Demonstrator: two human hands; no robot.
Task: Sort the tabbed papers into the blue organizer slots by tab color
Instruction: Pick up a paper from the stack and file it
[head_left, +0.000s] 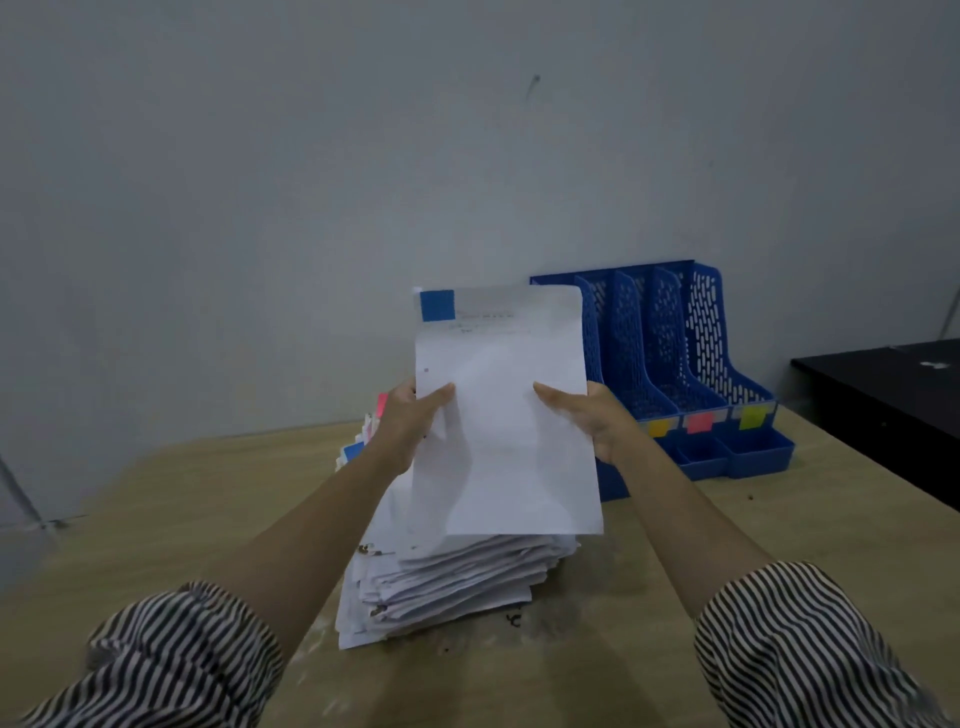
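We lift a blue-tabbed sheet off the pile, both hands pinching its edges.

Our left hand (410, 421) pinches the left edge of the sheet (506, 415), thumb on the front face, and our right hand (597, 421) does the same on the right edge. We judge the sheet is held upright so its blue tab (437, 305), up and left of the left thumb, can be read. Below both hands lies the stack of papers (447, 577), with pink and blue tabs peeking out behind the left wrist. Just beyond the right hand stands the blue organizer (701, 338), its slots looking empty and its front labels (698, 422) showing orange, pink and yellow; any label further left is hidden by the sheet. All rests on a pale wooden worktop (208, 493) against a bare grey wall (311, 182); a dark cabinet (893, 395) sits far right.
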